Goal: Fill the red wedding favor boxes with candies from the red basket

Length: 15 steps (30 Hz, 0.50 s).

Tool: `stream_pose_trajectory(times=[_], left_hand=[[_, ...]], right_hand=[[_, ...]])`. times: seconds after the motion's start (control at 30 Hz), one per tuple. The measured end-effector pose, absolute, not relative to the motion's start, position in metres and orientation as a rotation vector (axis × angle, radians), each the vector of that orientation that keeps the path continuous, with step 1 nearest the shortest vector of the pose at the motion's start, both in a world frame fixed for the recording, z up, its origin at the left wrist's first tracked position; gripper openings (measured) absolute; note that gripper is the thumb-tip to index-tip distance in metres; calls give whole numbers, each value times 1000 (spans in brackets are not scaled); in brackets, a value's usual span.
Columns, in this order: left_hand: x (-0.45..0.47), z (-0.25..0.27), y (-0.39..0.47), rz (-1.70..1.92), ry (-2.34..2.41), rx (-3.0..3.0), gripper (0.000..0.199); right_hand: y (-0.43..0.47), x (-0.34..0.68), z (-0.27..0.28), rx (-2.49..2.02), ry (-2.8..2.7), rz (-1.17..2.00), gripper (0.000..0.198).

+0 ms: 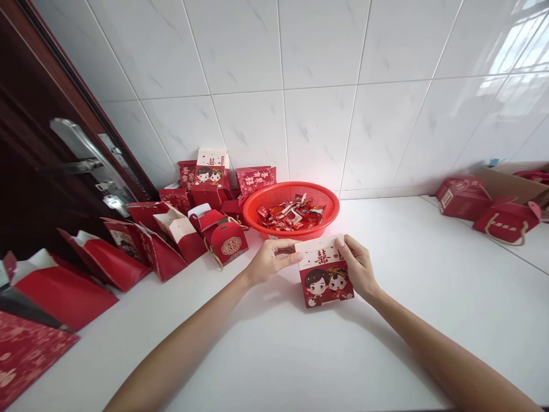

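A red and cream paper gift box [328, 281], printed with a cartoon couple and a red double-happiness character, is between my two hands over the white table. My left hand [274, 260] pinches its upper left edge between thumb and fingers. My right hand [357, 264] grips the upper right corner, thumb on the printed front and fingers behind, partly hidden. Just beyond the box stands a red plastic basket [291, 191] with many small wrapped candies [295, 213] in it.
Several red gift boxes and bags line the left side, including a small box with a rope handle [229, 243] and an open red bag [64, 292]. At far right are red boxes [463, 196] beside a cardboard box [506, 184]. A tiled wall [317, 131] rises behind; a dark door [38, 86] stands left.
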<state>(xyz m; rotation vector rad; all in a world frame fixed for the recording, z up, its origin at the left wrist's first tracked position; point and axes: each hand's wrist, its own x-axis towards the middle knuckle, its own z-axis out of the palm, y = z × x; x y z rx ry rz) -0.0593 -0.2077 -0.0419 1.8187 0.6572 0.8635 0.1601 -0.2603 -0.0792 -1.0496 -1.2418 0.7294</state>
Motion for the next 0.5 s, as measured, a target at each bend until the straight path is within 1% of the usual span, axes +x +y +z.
stream_pose_trajectory(times=[0.13,0.37,0.5], left_hand=[[-60,-39,-207,906,654,1823,41],[-64,-40,-206,1045,678,1942,29],[-64,-42,-206,1020,698,1961,26]], right_hand=[[-261,158,-77,-1031,-1206,745,54],[-261,156,-78,-1020,-1170,801,55],[-258,161,-73,-1002,-1239,814,53]])
